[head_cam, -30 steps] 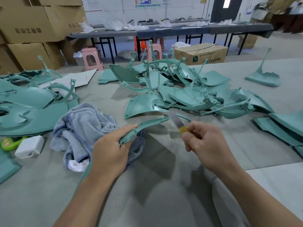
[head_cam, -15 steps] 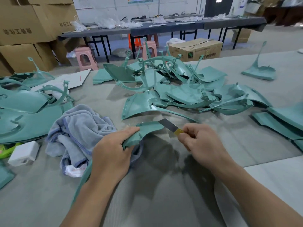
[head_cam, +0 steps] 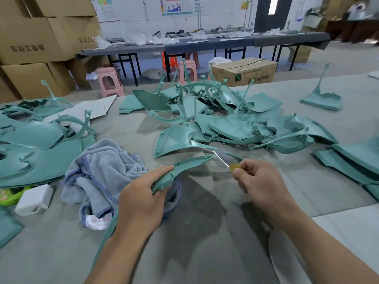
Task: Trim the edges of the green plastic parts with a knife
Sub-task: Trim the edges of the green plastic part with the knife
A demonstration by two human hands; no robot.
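Left hand (head_cam: 141,203) grips curved green part (head_cam: 180,171) above surface near edge, beside towel (head_cam: 102,173). Right hand (head_cam: 258,181) clamps knife (head_cam: 222,160). Blade now swung edge-on, off part tip versus half-second ago; stroke likely finished, next edge pending.

bare forearms, no sleeves (nothing worn)

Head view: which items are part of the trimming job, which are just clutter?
In the job:
- green part, gripped by left hand
- knife, held in right hand
- pile of green parts, awaiting trimming

Lying about:
- grey towel
- white box
- pink stool
- cardboard box
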